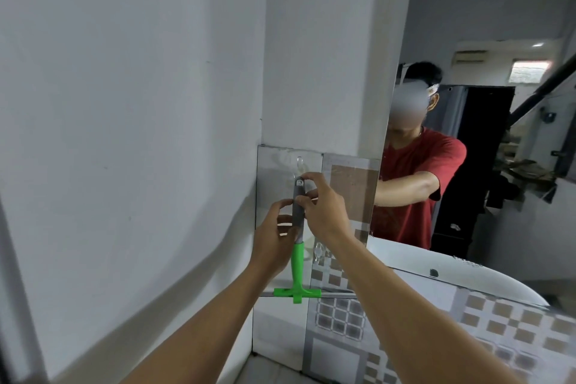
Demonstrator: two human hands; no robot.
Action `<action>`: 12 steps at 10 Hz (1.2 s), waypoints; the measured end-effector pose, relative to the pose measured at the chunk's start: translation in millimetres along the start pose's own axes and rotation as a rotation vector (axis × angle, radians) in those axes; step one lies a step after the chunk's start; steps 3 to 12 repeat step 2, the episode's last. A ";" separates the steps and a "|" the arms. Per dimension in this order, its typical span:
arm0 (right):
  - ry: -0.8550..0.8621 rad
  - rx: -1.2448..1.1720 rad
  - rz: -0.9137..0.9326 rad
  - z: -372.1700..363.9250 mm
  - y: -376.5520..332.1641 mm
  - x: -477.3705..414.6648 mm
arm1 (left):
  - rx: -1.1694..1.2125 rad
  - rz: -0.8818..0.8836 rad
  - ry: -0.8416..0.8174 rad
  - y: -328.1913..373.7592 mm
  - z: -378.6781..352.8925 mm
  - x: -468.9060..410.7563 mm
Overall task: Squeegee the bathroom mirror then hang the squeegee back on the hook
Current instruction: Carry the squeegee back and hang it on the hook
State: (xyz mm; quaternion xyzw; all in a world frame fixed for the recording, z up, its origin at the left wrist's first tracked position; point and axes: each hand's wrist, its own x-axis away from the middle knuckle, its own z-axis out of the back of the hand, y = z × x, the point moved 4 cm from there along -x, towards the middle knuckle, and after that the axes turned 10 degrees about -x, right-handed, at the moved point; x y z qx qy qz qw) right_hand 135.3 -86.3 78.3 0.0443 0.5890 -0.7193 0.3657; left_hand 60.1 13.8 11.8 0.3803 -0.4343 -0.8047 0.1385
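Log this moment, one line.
phase: hanging | squeegee: upright, blade down | hook: above handle top | left hand, right hand: gripping handle

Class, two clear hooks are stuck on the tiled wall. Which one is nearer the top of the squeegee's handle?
The upper clear hook, just above the grey end of the squeegee that both hands grip. The lower clear hook sits beside the green shaft, right of it, well below the handle's top.

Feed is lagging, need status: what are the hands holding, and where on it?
Both hands hold the squeegee by its grey handle: left hand mid-grip, right hand pinching the top end.
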 end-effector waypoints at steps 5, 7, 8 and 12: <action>-0.043 0.080 -0.036 3.1 -9.6 7.0 | 0.003 -0.015 0.004 1.2 1.5 2.7; -0.043 0.080 -0.036 3.1 -9.6 7.0 | 0.003 -0.015 0.004 1.2 1.5 2.7; -0.043 0.080 -0.036 3.1 -9.6 7.0 | 0.003 -0.015 0.004 1.2 1.5 2.7; -0.043 0.080 -0.036 3.1 -9.6 7.0 | 0.003 -0.015 0.004 1.2 1.5 2.7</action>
